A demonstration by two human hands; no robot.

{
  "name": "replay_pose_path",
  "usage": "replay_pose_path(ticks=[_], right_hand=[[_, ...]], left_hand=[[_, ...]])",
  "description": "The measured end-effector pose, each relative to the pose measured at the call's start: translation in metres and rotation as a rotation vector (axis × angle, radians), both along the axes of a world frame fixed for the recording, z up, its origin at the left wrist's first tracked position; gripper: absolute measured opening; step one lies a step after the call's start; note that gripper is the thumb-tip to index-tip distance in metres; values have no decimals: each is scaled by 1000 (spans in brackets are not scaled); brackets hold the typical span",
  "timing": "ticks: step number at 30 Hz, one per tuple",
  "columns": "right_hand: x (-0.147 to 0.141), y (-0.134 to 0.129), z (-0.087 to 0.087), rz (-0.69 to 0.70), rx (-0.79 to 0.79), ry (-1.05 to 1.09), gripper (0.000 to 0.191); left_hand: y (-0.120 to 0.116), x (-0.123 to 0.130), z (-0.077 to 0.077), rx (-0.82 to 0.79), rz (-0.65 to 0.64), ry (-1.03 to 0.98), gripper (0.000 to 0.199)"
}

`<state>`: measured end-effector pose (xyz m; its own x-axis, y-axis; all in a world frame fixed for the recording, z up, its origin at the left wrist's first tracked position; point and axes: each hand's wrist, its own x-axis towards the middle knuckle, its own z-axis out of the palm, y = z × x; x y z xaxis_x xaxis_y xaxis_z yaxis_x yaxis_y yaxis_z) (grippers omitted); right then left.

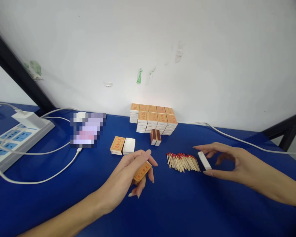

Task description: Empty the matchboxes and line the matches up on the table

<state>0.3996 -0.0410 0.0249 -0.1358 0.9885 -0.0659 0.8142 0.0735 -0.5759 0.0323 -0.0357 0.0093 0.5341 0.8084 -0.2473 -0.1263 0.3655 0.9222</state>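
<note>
My left hand (133, 174) is closed around an orange-labelled matchbox (142, 171), with some fingers curled beneath it. To the right, my right hand (227, 159) has its thumb and fingers at the two ends of a white matchbox tray (204, 160). The tray stands on its side, its inside turned out of sight. Just left of it lies a loose row of matches (183, 162) with red heads, most pointing away from me. Behind my left hand sit a small stack of orange matchbox covers (117, 144) and a stack of white trays (129, 145).
Stacked matchboxes (153, 118) stand against the wall, with two upright matchboxes (155, 136) in front. At left are a blurred-out phone (87, 129), a power strip (12, 140) and white cables (34, 153). Another cable (236, 140) runs along the right back.
</note>
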Motion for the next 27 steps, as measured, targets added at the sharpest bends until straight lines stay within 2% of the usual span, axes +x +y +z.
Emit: replay_pose_path(ticks=[4, 7, 11, 14, 16, 18, 21, 27], right_hand=[[7, -6, 5, -62, -57, 156, 63], [2, -9, 7, -102, -89, 281, 57], [-22, -12, 8, -81, 9, 397, 52], [-52, -16, 13, 3, 143, 408, 41], [-72, -18, 17, 47, 188, 408, 32], [-89, -19, 20, 82, 235, 378, 26], [-107, -15, 20, 141, 314, 314, 23], [-135, -5, 12, 225, 390, 187, 16]], left_hand=[[-1, -2, -1, 22, 20, -44, 45], [-3, -4, 0, 90, 59, -74, 38], [-7, -7, 2, 273, 169, 80, 35], [-7, -9, 5, 478, 272, 258, 30], [-5, -9, 7, 617, 379, 345, 26], [-1, -8, 8, 701, 510, 413, 31], [5, -8, 11, 772, 662, 496, 38], [18, -20, 23, 815, 795, 711, 30]])
